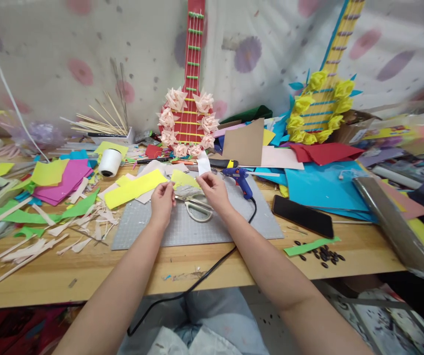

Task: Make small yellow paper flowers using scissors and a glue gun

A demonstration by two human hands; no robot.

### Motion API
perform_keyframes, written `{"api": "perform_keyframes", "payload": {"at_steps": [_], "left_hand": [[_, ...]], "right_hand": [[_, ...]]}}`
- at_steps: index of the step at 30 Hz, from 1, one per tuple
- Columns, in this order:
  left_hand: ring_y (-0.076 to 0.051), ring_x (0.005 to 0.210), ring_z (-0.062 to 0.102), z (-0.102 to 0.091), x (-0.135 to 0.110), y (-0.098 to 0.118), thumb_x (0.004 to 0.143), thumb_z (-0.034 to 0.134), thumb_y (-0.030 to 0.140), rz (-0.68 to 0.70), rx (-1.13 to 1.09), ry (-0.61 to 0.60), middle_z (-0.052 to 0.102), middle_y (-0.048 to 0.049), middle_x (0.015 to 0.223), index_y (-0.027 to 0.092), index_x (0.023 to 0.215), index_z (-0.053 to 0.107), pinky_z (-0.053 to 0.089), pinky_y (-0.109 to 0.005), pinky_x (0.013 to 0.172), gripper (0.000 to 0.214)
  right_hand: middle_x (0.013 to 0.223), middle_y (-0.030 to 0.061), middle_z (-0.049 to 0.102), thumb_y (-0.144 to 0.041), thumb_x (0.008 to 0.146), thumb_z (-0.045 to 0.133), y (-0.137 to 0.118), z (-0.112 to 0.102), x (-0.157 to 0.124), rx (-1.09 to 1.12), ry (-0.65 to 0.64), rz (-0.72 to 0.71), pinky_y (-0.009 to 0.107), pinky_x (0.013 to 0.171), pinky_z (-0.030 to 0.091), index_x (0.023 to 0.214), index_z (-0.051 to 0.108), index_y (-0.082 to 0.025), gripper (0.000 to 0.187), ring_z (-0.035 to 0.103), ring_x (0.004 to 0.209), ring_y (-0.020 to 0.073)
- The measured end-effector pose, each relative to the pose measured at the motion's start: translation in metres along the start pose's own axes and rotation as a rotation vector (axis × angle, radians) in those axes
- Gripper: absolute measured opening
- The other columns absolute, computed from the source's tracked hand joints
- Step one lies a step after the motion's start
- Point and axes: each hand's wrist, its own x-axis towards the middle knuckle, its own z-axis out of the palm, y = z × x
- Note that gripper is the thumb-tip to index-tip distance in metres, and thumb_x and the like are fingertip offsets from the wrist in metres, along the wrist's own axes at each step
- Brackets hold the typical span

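My right hand is closed, its fingertips pinching a small white paper piece that sticks up above them. To its left, my left hand is closed in a pinch as well; whatever lies between its fingertips is too small to make out. Scissors with pale handles lie between the hands on the grey cutting mat. Beside my left hand a yellow paper strip lies flat. A blue glue gun rests right of my right hand, its black cord trailing over the table edge.
Behind the mat stands a red paper guitar with pink flowers; a yellow one leans at right. Paper scraps litter the left. A black phone, dark seeds and blue sheets lie right. A white thread spool stands left.
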Motion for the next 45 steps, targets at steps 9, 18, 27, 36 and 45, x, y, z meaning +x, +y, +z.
{"api": "perform_keyframes", "payload": {"at_steps": [9,18,27,36,45], "left_hand": [[-0.009,0.053,0.046,0.006,-0.008,-0.004,0.078,0.049,0.034,0.278,0.276,0.017,0.053,0.0009,0.066,0.019,0.080,0.052,0.040,-0.022,0.053,0.015],[-0.014,0.071,0.051,0.007,-0.013,-0.008,0.083,0.043,0.031,0.488,0.694,0.018,0.057,-0.0029,0.078,0.019,0.079,0.054,0.038,-0.026,0.067,0.016],[-0.016,0.074,0.052,0.002,-0.015,-0.002,0.084,0.043,0.031,0.665,0.834,-0.036,0.057,-0.0046,0.081,0.021,0.086,0.059,0.035,-0.026,0.068,0.019],[-0.015,0.075,0.052,0.004,-0.017,0.002,0.080,0.050,0.032,0.647,0.687,-0.018,0.058,-0.0052,0.089,0.020,0.096,0.059,0.038,-0.027,0.076,0.022],[-0.006,0.047,0.039,-0.003,0.006,-0.008,0.067,0.062,0.032,0.063,0.069,0.139,0.049,0.0047,0.058,0.017,0.068,0.052,0.035,-0.021,0.049,0.018]], "right_hand": [[0.062,-0.0034,0.049,-0.050,0.067,0.056,0.006,0.019,-0.003,0.243,-0.236,0.093,0.022,0.054,0.036,0.068,0.052,-0.019,0.031,0.043,0.056,0.0086],[0.059,-0.0041,0.047,-0.043,0.064,0.060,0.002,0.011,-0.002,0.277,-0.045,0.197,0.022,0.053,0.036,0.063,0.050,-0.019,0.026,0.042,0.054,0.0081],[0.062,-0.0036,0.053,-0.046,0.057,0.064,0.000,0.007,-0.001,0.349,-0.169,0.302,0.021,0.047,0.035,0.067,0.054,-0.019,0.031,0.044,0.051,0.0069],[0.058,-0.0045,0.050,-0.045,0.059,0.061,0.005,0.003,0.002,0.420,-0.094,0.328,0.020,0.043,0.029,0.063,0.050,-0.020,0.028,0.037,0.045,0.0055],[0.058,-0.0070,0.046,-0.038,0.057,0.066,0.001,-0.002,0.003,0.773,-0.146,0.433,0.018,0.039,0.022,0.069,0.046,-0.020,0.029,0.034,0.044,0.0041]]}}
